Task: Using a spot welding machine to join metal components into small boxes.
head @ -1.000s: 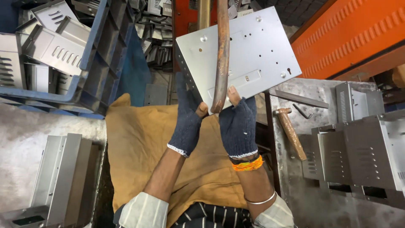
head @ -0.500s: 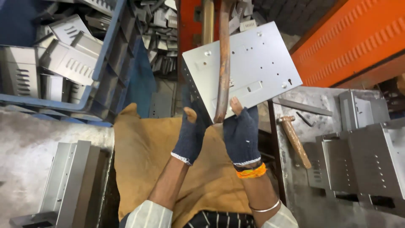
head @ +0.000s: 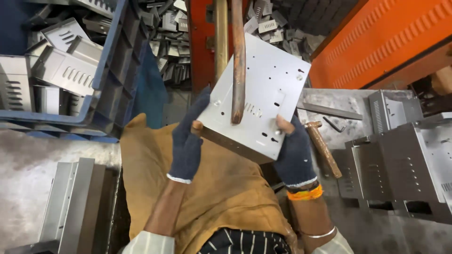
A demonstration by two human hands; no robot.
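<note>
Both my hands wear dark blue fingerless gloves and hold a grey sheet-metal panel (head: 268, 94) with small holes and slots, tilted above my lap. My left hand (head: 187, 136) grips its near left corner. My right hand (head: 293, 150) grips its near right edge, thumb on top. A rusty copper-coloured rod (head: 238, 61) comes down from above and its tip meets the panel's face near the middle. A second, brass-coloured rod (head: 221, 37) runs beside it.
A mustard cloth (head: 221, 188) covers my lap. A blue crate (head: 106, 70) of bent metal parts stands at the left. Stacked grey brackets (head: 400, 164) and a wooden-handled hammer (head: 322, 148) lie on the right bench. Folded metal pieces (head: 66, 207) rest at lower left. An orange machine body (head: 376, 42) rises behind.
The panel has turned in my hands and come lower and nearer, with my hands spread further apart along its near edge. The rod's tip now rests nearer the panel's middle.
</note>
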